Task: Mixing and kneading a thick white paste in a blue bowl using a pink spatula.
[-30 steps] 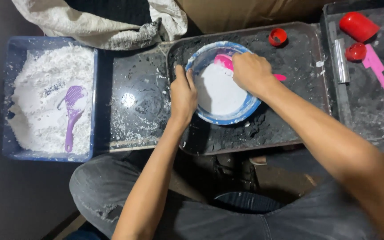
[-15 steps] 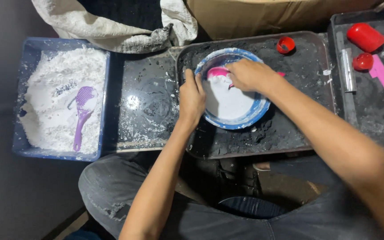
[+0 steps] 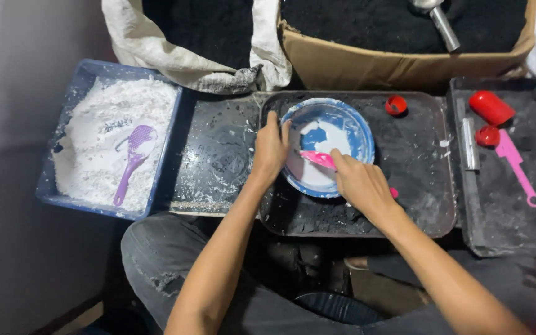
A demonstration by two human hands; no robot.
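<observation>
A blue bowl (image 3: pixel 348 121) with white paste inside sits on a black tray (image 3: pixel 417 186). My left hand (image 3: pixel 270 149) grips the bowl's left rim. Over the bowl's near side, my right hand (image 3: pixel 361 185) holds a pink spatula (image 3: pixel 319 159), whose blade lies across the paste. The handle's end pokes out behind the hand.
A blue tub (image 3: pixel 82 80) of white powder with a purple scoop (image 3: pixel 133 155) stands at the left. A red cap (image 3: pixel 396 104) lies on the tray. The right tray (image 3: pixel 516 223) carries red caps (image 3: pixel 490 107), a metal piece and a pink tool (image 3: pixel 516 164). A sack and cardboard box (image 3: pixel 367 65) of black material are behind.
My right hand has drawn the pink spatula from the bowl's far side toward the near side, leaving bare blue streaks in the paste. My left hand stays on the rim.
</observation>
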